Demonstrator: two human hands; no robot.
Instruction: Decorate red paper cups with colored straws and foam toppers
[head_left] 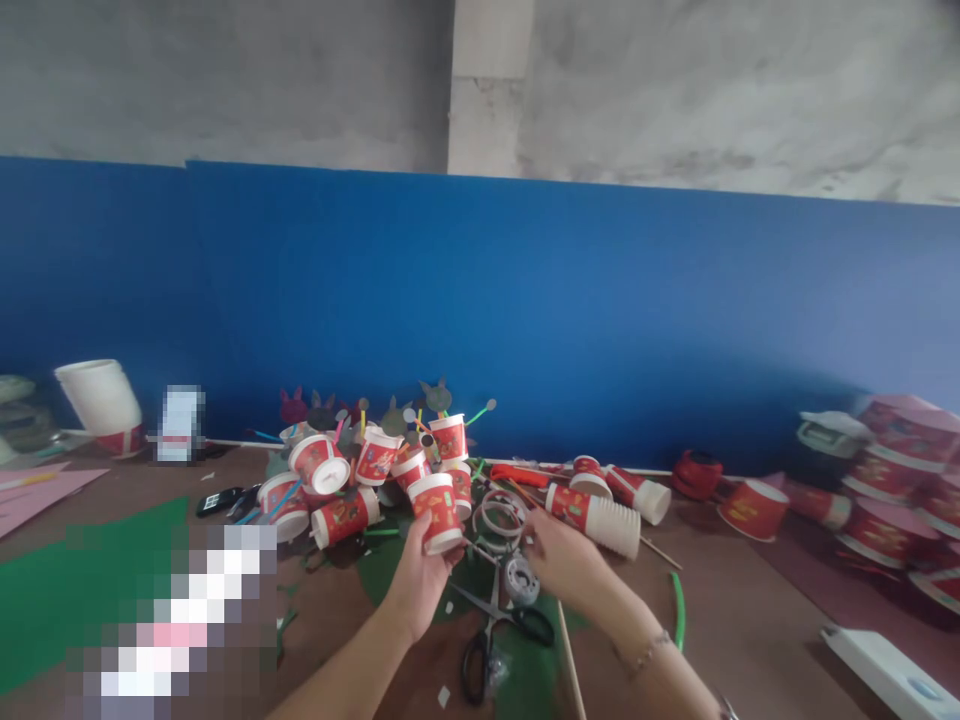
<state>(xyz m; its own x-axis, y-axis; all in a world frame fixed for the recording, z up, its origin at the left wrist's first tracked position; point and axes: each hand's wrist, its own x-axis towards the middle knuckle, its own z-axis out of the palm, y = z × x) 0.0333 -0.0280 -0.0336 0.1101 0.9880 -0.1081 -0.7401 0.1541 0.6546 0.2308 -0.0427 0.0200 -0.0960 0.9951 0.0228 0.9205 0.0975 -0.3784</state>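
My left hand (417, 582) is wrapped round an upside-down red paper cup (437, 512), held just above the table. My right hand (556, 558) hovers close to the cup's right, fingers curled near a thin wooden stick (480, 553) and a roll of tape (518, 579); what it holds, if anything, is too small to make out. Behind the cup lies a heap of several decorated red cups (352, 476) with coloured sticks and paper shapes.
Black-handled scissors (489, 632) lie on green paper below my hands. A stack of lying cups (600, 516) sits to the right, more cups and bowls (900, 470) at far right. A white bucket (101, 403) stands back left against the blue wall.
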